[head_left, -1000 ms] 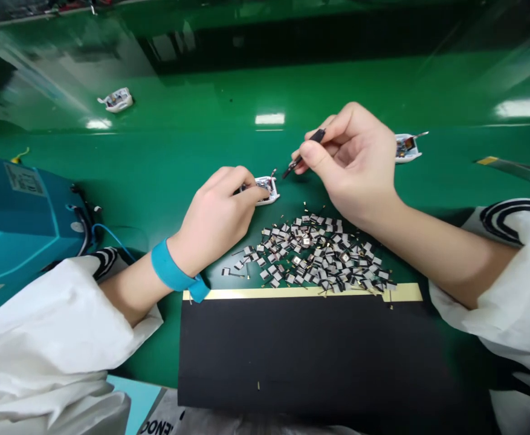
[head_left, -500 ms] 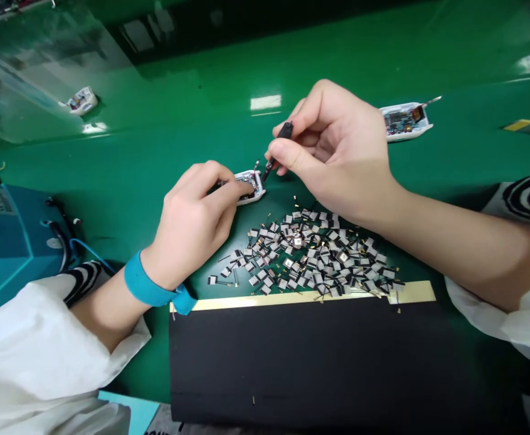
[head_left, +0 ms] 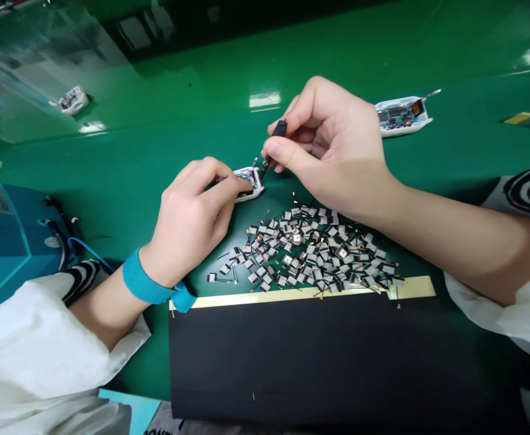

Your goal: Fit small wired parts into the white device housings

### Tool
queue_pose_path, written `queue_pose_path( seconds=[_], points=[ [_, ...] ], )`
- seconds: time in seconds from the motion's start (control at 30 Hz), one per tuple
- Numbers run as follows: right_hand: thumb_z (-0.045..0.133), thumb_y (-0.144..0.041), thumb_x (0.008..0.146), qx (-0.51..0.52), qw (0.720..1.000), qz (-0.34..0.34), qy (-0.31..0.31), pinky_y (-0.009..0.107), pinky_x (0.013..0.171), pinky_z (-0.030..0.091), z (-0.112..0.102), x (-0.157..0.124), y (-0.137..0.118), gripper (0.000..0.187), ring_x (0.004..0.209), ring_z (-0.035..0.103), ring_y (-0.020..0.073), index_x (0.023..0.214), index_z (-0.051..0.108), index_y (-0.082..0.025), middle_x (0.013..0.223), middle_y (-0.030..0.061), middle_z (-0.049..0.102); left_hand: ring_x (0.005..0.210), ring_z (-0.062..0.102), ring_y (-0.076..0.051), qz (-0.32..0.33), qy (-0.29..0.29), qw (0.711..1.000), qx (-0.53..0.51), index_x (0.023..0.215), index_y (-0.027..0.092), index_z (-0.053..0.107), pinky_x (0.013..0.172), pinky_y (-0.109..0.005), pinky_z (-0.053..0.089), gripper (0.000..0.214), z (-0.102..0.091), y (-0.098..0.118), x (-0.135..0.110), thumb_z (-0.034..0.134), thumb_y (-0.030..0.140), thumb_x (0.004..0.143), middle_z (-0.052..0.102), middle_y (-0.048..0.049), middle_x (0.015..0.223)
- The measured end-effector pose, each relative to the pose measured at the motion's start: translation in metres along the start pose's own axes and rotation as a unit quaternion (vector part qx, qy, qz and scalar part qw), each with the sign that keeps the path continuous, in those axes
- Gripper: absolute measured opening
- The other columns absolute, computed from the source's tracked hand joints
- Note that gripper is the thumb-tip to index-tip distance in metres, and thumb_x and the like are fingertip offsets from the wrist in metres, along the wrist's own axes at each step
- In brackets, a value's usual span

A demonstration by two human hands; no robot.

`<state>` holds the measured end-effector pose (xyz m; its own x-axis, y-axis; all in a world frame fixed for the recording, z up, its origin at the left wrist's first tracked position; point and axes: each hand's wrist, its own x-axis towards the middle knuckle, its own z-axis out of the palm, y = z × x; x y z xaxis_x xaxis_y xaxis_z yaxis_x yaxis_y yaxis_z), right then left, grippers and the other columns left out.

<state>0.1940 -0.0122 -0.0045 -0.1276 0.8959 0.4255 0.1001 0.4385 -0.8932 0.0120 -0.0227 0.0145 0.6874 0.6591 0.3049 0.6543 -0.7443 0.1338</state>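
My left hand (head_left: 192, 217) is closed on a small white housing with a circuit board (head_left: 249, 180), pinning it to the green surface (head_left: 337, 54); a blue wrist strap (head_left: 149, 284) circles that wrist. My right hand (head_left: 332, 145) pinches black tweezers (head_left: 271, 145), whose tips touch the right end of that board. Just in front of both hands lies a pile of several small grey square parts with thin leads (head_left: 312, 254).
A black mat with a gold strip (head_left: 301, 350) lies along the near edge. Another white board housing (head_left: 400, 115) sits at the right, a third (head_left: 72, 99) far left. A blue machine with cables (head_left: 11, 235) stands at the left.
My right hand brought the tweezers down and left until the tips met the board under my left hand. The view shifted, so everything sits a little higher and further left.
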Motion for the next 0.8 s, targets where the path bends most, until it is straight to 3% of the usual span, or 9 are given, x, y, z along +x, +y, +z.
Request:
queue_pose_path(
  seconds=[0.6, 0.8],
  points=[
    [0.057, -0.012, 0.074, 0.006, 1.0, 0.0, -0.005, 0.025, 0.056, 0.049, 0.0013, -0.001, 0.0009, 0.02, 0.062, 0.055, 0.0114, 0.068, 0.038, -0.019, 0.071, -0.0014, 0.047, 0.085, 0.051, -0.015, -0.013, -0.014, 1.0, 0.002, 0.094, 0.023, 0.058, 0.074, -0.03, 0.044, 0.025, -0.0002, -0.0001, 0.0006, 0.035, 0.018, 0.088, 0.054, -0.0022, 0.088],
    [0.057, -0.016, 0.076, -0.059, 0.997, -0.039, -0.029, 0.022, 0.06, 0.048, 0.0, -0.0034, -0.0024, 0.019, 0.066, 0.053, 0.0094, 0.068, 0.04, -0.019, 0.068, -0.0032, 0.047, 0.086, 0.05, -0.016, -0.019, -0.022, 1.0, 0.005, 0.095, 0.025, 0.057, 0.074, -0.031, 0.043, 0.025, -0.0008, 0.0004, 0.0002, 0.033, 0.02, 0.088, 0.054, -0.0021, 0.09]
  ],
)
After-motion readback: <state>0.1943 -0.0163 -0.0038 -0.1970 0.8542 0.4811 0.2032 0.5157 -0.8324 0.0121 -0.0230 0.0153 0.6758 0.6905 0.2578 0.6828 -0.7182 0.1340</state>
